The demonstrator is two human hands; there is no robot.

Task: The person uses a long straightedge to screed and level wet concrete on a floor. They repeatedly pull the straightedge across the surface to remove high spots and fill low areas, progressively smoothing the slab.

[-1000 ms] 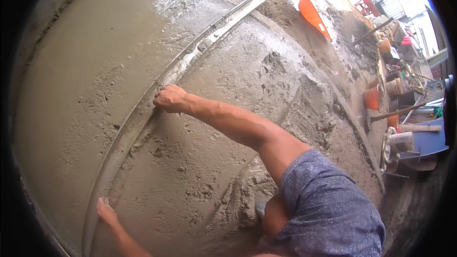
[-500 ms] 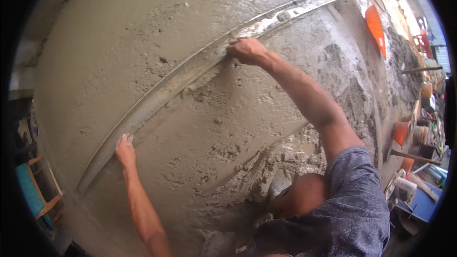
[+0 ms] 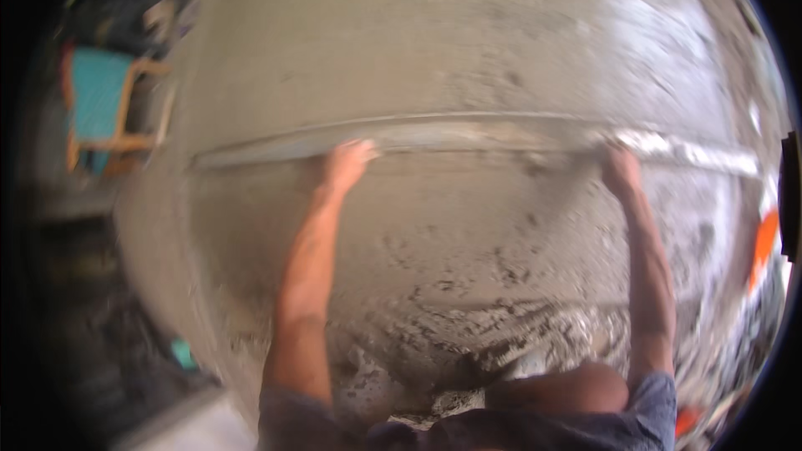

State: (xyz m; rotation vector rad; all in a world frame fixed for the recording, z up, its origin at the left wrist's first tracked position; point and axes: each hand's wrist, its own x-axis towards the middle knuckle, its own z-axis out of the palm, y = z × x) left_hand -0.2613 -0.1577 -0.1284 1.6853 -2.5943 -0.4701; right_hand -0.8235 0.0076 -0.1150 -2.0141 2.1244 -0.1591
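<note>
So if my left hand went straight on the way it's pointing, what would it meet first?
Your left hand would meet the long bar, which it seems to touch, though blur leaves the exact contact unclear.

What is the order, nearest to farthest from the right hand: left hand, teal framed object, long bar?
1. Long bar: against the right hand.
2. Left hand: leftward along the bar.
3. Teal framed object: at far left, past the bar's end.

Can make out no text, label, number or sign: not on the long bar (image 3: 484, 134) between left hand (image 3: 347, 165) and right hand (image 3: 621, 171), nor on the teal panel (image 3: 99, 92) left of the left hand.
</note>
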